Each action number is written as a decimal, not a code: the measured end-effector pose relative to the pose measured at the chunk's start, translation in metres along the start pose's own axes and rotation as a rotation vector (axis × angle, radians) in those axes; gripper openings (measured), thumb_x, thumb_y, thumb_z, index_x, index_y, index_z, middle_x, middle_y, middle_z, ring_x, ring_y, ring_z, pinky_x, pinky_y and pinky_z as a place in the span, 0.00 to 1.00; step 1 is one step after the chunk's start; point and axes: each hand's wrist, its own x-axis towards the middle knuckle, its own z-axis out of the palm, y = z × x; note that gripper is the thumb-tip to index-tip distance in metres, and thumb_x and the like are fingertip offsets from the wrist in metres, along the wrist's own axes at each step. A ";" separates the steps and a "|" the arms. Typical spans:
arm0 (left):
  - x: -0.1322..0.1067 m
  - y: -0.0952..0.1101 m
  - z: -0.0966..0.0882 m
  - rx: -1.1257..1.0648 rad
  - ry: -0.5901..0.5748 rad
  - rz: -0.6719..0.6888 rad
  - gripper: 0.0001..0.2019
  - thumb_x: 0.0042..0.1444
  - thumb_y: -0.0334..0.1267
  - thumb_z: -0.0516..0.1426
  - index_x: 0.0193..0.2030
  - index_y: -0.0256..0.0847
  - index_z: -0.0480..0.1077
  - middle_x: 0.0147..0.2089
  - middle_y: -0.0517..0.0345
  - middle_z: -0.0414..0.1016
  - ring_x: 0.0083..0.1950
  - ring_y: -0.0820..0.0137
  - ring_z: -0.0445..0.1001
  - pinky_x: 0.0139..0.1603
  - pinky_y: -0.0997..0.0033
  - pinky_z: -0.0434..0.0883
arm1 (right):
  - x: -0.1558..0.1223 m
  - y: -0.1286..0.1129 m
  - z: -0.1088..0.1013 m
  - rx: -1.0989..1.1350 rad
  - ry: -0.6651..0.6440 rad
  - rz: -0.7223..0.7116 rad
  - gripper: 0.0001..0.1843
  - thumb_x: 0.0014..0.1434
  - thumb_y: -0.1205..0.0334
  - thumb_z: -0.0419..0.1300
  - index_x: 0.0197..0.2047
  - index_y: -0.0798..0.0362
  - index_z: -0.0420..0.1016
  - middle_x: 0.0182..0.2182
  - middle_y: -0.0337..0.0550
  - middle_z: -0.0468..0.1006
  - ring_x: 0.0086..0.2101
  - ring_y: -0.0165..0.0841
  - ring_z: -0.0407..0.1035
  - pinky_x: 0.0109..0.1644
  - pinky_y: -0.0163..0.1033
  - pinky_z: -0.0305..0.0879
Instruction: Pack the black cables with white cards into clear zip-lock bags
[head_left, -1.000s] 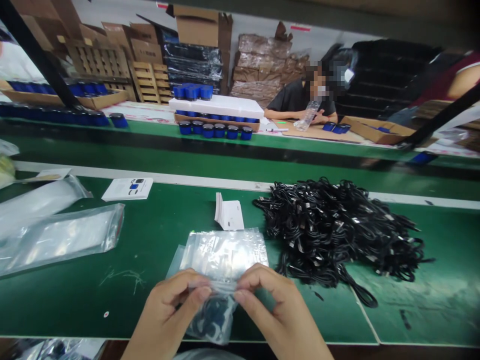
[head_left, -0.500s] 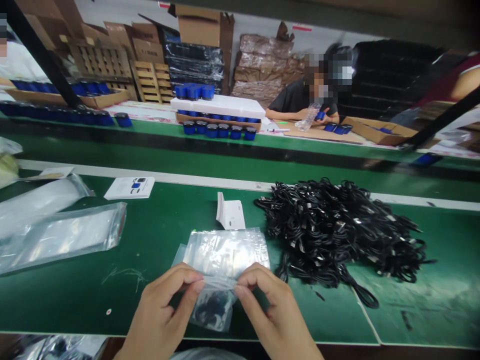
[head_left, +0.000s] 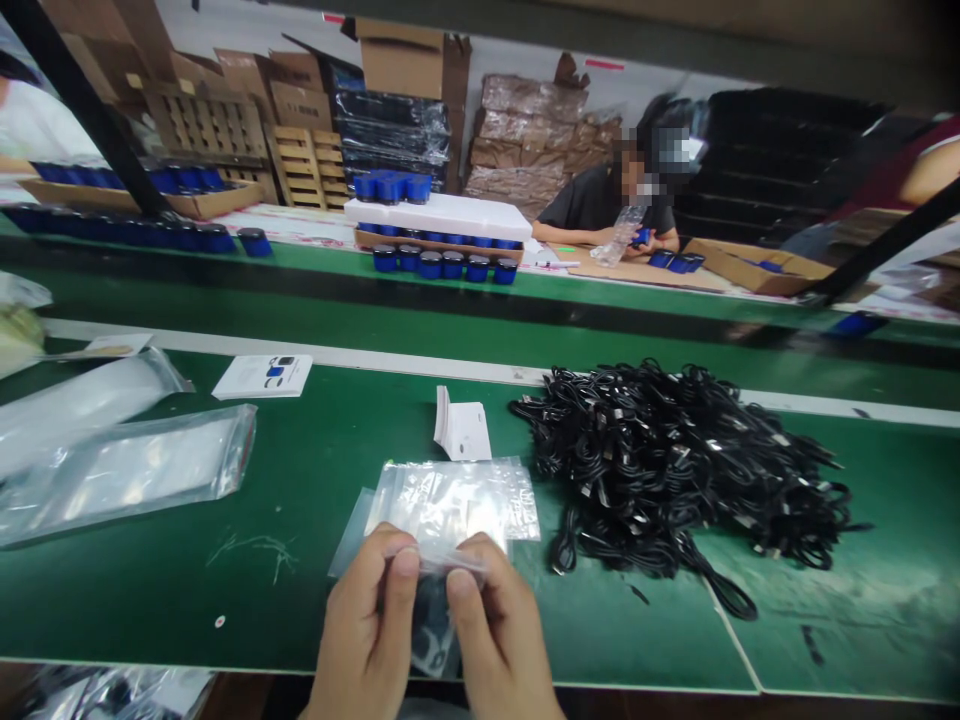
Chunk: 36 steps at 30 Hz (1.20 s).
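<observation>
My left hand [head_left: 369, 630] and my right hand [head_left: 491, 635] are close together at the near edge of the green table, both pinching the top edge of a small clear plastic bag [head_left: 433, 625]. Something black, apparently a coiled cable, shows inside that bag between my hands. Just beyond my fingers lies a stack of empty clear bags [head_left: 457, 498]. A big heap of black cables [head_left: 675, 465] spreads to the right of the bags.
A folded white card [head_left: 461, 430] stands behind the bags and a white leaflet [head_left: 262, 376] lies farther left. Large clear bags [head_left: 120, 475] lie at the left. Blue round items [head_left: 442, 264] line the far bench, where another person sits with a bottle.
My hands have come closer together along the top edge of the small bag. The bag hangs narrower between them.
</observation>
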 end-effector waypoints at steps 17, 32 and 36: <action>0.014 -0.010 -0.021 -0.017 -0.376 0.185 0.09 0.63 0.38 0.51 0.34 0.44 0.69 0.31 0.64 0.70 0.31 0.75 0.72 0.32 0.80 0.68 | 0.005 -0.008 -0.009 0.118 0.032 -0.043 0.10 0.62 0.62 0.54 0.28 0.52 0.67 0.25 0.36 0.66 0.27 0.30 0.63 0.31 0.34 0.58; 0.005 0.002 -0.029 0.088 -0.458 0.111 0.12 0.61 0.40 0.53 0.28 0.41 0.71 0.26 0.62 0.68 0.28 0.74 0.70 0.30 0.77 0.66 | 0.000 -0.016 -0.020 -0.006 -0.072 -0.125 0.10 0.60 0.67 0.55 0.26 0.53 0.68 0.23 0.37 0.69 0.25 0.29 0.65 0.30 0.32 0.60; -0.008 0.002 -0.040 0.103 -0.481 0.050 0.14 0.62 0.42 0.52 0.30 0.43 0.75 0.27 0.60 0.74 0.29 0.71 0.74 0.30 0.77 0.67 | -0.001 -0.014 -0.034 -0.023 -0.242 -0.157 0.08 0.60 0.67 0.57 0.29 0.53 0.74 0.26 0.40 0.77 0.27 0.30 0.71 0.32 0.32 0.65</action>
